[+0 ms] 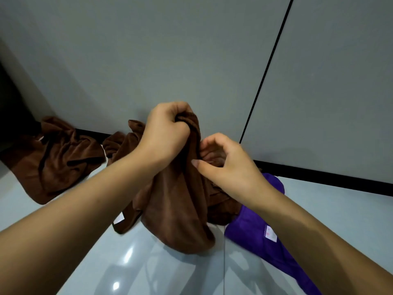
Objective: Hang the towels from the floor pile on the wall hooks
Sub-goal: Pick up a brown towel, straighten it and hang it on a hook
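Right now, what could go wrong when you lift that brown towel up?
The left hand grips only a bunched top of the brown towel, so it might slip loose. Its bottom lies against the purple towel and may drag it along. The floor looks shiny, perhaps slippery underfoot. No hooks are in view.

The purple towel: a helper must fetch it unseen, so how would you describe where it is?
Look along the grey wall to its black baseboard, then down to the glossy floor on the right. The purple towel lies there, under the right forearm; it is the only non-brown cloth, with a small pale label.
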